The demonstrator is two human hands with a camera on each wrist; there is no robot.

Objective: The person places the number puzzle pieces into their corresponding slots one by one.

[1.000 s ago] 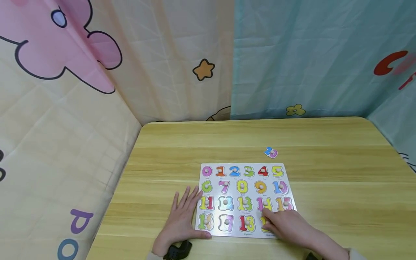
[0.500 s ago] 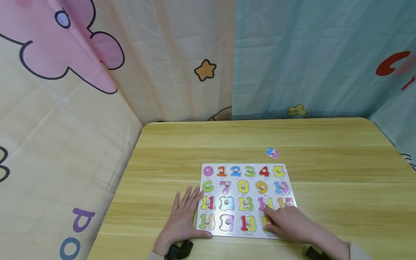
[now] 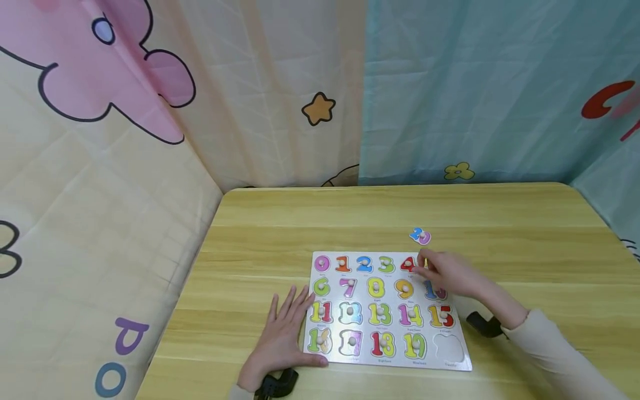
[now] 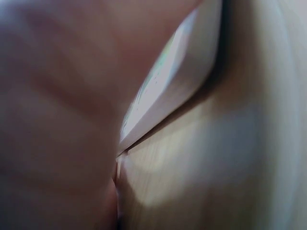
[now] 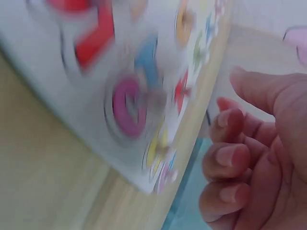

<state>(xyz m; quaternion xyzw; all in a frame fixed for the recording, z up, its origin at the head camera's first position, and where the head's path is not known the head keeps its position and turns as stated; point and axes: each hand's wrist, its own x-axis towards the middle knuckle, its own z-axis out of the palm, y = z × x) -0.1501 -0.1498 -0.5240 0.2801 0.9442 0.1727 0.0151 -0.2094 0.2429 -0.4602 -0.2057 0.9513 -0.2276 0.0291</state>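
Observation:
A white number puzzle board (image 3: 360, 328) with knobbed number pieces lies flat on the table. My left hand (image 3: 282, 336) rests at its left edge, fingers spread and thumb along the near corner. In the left wrist view, the palm (image 4: 62, 105) fills the left side beside the board's edge (image 4: 163, 93). My right hand (image 3: 452, 272) is over the board's far right part, holding nothing, its fingers loosely bent and the thumb apart. Just beyond the board lies the number 20 piece (image 3: 420, 236). The twenty recess (image 3: 449, 348) at the near right corner holds no piece.
The wooden table (image 3: 260, 233) extends around the board. Printed curtains (image 3: 465, 94) hang behind and beside it. A black wrist camera (image 3: 485, 325) sits at the right wrist, another black device (image 3: 276, 384) at the left.
My right hand has lifted from the board's near right area and moved away from me toward the far right corner, uncovering 19 and the twenty recess. The left hand stays put.

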